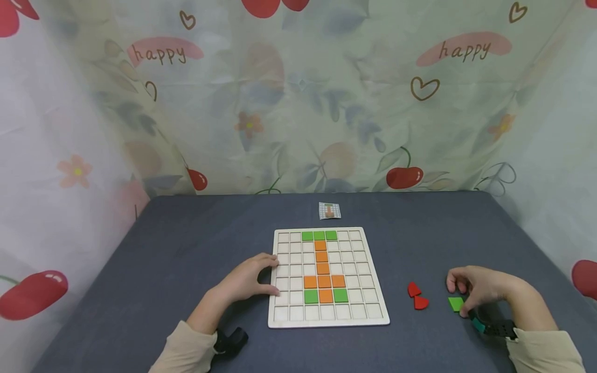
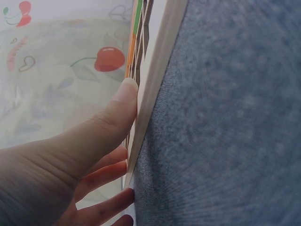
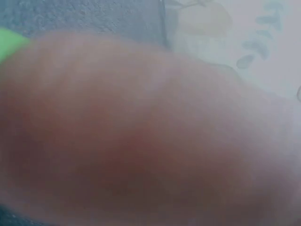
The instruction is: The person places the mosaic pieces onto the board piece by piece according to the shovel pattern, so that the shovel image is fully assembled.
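A white grid board lies on the table, with green tiles and orange tiles set in several of its squares. My left hand is at the board's left side, its thumb and fingertips touching the edge with the fingers spread. In the left wrist view, the thumb rests along the board's edge. Over at the right, the thumb of my right hand touches a loose green square tile; the bent fingers stand a little apart from it. A blurred hand covers most of the right wrist view.
Two red heart-like pieces lie between the board and my right hand. Behind the board is a small pattern card. A dark cloth covers the table, and a printed curtain hangs behind it.
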The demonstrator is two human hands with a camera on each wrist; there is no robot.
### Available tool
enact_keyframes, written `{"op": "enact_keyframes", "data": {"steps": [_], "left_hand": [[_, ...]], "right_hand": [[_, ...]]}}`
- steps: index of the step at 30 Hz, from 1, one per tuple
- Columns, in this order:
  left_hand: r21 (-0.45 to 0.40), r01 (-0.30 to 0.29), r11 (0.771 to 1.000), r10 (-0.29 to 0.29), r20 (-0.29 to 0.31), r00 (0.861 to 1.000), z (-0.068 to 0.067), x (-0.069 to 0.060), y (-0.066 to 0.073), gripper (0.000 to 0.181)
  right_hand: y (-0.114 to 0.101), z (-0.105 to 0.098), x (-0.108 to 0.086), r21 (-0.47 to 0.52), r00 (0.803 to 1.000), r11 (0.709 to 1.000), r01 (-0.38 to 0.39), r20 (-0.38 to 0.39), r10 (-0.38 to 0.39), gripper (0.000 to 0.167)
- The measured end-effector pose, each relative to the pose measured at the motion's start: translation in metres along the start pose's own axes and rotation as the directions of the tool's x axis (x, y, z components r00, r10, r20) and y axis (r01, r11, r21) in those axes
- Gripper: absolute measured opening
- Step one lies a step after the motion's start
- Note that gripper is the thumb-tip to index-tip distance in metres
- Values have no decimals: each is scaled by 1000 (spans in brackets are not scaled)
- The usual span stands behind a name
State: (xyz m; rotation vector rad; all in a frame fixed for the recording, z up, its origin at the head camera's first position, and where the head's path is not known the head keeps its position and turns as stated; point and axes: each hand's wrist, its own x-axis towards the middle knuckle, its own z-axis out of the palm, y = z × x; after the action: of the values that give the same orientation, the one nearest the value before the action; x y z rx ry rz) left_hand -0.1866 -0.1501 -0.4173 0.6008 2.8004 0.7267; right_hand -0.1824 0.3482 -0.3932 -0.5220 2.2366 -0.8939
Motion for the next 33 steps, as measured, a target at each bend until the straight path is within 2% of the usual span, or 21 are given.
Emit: {"op": "enact_keyframes", "data": {"steps": [9,16,25,29,33], "left_hand": [[2,7,1000,-7,-2,1000,-1,0,2,69],[9,-7,1000,7,-3,1000,-1,-1,1,68],[14,-11,1000,11,-2,1000,0,-1,0,69],[6,-7,1000,7,-7,1000,0,-1,0,69],[-3,4,1000,-5,-10,1000,0,-1,0,69]], "right_hand": [[4,3,0,-39,996,996,79,-40,-80,26],[6,2,-2,-50,981,983,175,-74,-178,18],[-22,6,8,-109,949,958,265,-149,-279,17],[-35,11,16,-136,937,951,277,-180,-299,17],[-47,19,26,-138,936,953,268,-198,-292,21]]}}
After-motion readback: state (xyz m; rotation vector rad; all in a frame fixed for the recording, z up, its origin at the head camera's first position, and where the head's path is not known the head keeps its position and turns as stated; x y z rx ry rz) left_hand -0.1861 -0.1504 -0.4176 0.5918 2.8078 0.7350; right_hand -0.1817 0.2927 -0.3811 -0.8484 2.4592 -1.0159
